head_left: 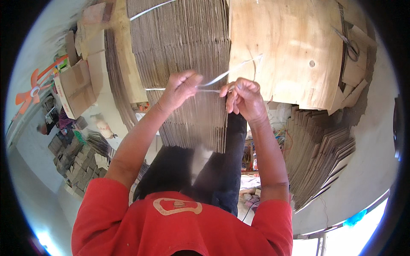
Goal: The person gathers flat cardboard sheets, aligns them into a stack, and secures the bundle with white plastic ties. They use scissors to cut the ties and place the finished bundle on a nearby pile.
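Observation:
A long stack of flat brown cardboard pieces (pixel 183 51) stands on edge in front of me, its near end over my lap. White plastic strapping (pixel 220 77) runs around it and comes up loose on top. My left hand (pixel 183 88) is closed on the strapping above the middle of the stack. At the stack's right edge, my right hand (pixel 245 98) pinches another stretch of it, drawn between both hands. One loose tail sticks out over the wooden board. Farther off, a second white strap (pixel 151 9) crosses the stack.
A wooden board (pixel 282 47) lies right of the stack, with scissors (pixel 351 48) beyond it. More cardboard sheets (pixel 318 153) lean at the lower right. On the left are a cardboard box (pixel 76 88), an orange fan (pixel 32 90) and piled cardboard (pixel 83 164).

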